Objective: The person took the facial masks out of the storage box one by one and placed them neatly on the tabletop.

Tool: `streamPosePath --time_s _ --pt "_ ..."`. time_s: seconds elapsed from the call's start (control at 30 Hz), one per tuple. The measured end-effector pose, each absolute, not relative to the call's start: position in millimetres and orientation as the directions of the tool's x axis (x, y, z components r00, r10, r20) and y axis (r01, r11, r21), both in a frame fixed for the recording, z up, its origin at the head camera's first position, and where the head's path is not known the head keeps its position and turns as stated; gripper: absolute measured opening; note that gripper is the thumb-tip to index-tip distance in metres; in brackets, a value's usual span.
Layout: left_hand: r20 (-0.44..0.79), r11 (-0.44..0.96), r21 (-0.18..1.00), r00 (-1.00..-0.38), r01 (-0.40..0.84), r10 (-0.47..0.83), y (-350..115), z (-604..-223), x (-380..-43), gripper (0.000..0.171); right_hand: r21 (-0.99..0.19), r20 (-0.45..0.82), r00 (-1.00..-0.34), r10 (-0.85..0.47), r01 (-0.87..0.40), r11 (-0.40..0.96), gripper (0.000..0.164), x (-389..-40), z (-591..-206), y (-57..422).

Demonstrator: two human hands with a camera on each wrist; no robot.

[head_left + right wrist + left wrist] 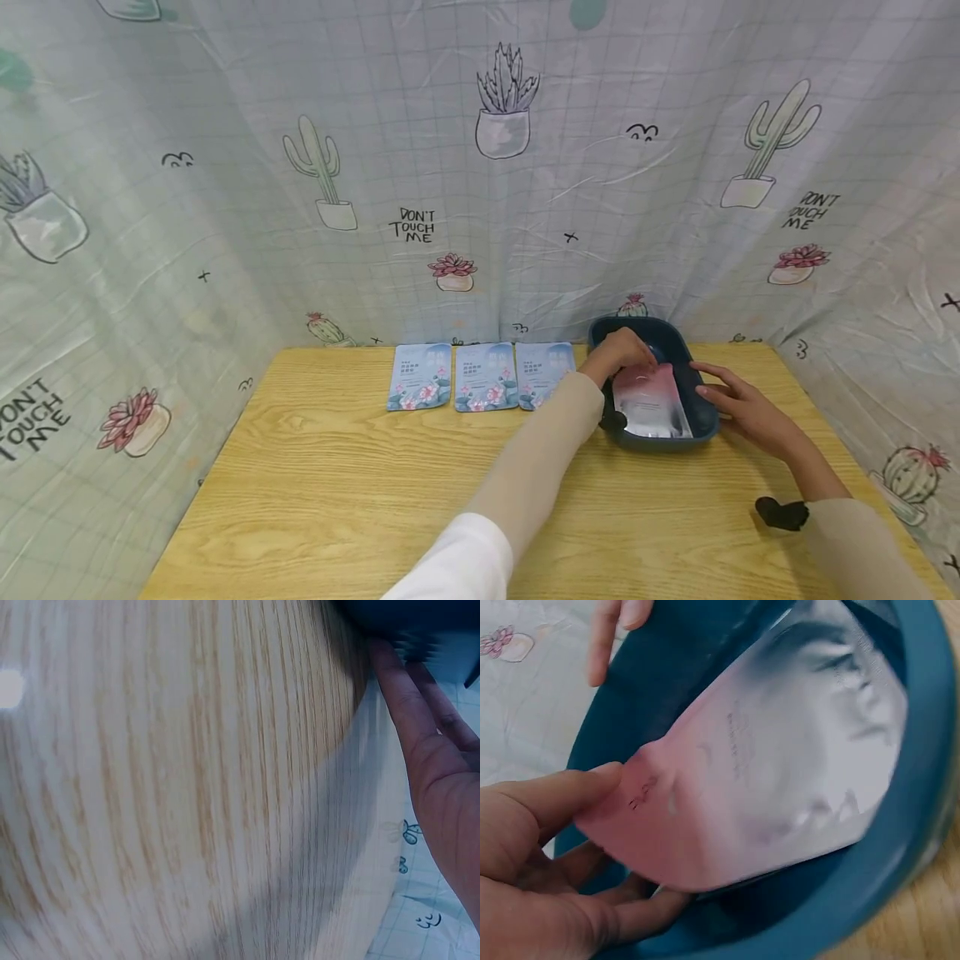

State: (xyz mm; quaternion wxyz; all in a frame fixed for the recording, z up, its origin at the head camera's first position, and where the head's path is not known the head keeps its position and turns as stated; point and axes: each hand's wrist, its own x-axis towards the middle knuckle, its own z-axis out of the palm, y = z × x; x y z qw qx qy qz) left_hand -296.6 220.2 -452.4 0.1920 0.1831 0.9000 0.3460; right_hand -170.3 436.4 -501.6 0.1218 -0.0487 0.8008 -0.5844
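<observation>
In the head view, a dark blue plastic basin point(660, 444) sits at the right of the table. My left hand point(621, 352) reaches into it and pinches the pink end of a pink-and-silver foil sachet point(651, 404). The left wrist view shows the thumb on top of the sachet point(780, 750) and the other fingers under its edge. The silver end slopes toward the basin's opposite wall. At the basin's right side, my right hand point(750, 414) rests its extended fingertips on the rim. Its fingers point(401, 690) lie along the outer wall in the right wrist view.
Three light blue sachets with pink flowers, the left point(420, 377), the middle point(485, 377) and the right point(542, 371), lie in a row along the table's back edge. A patterned curtain point(375, 167) hangs behind and beside the wooden table point(337, 500).
</observation>
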Motion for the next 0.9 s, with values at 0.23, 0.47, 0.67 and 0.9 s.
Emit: streamPosePath --time_s 0.23,0.47,0.67,0.9 --pt "-0.331 0.435 0.897 -0.771 -0.078 0.544 209.0 -448.1 -299.2 0.029 -0.950 -0.129 -0.964 -0.231 0.053 0.309 0.059 -169.3 -500.9 437.8" --pt "-0.430 0.477 0.866 -0.710 -0.148 0.559 207.8 -449.7 -300.7 0.039 -0.949 -0.137 -0.965 -0.226 0.062 0.309 0.059 -167.7 -500.0 437.7" --pt "-0.644 0.543 0.764 -0.471 -0.349 0.603 207.8 -444.1 -304.2 0.048 -0.949 -0.136 -0.963 -0.231 0.060 0.310 0.058 -167.5 -500.5 436.4" --pt "-0.678 0.599 0.730 -0.458 -0.329 0.575 209.4 -442.6 -308.1 0.008 -0.951 -0.136 -0.962 -0.235 0.061 0.303 0.059 -169.6 -501.3 436.1"
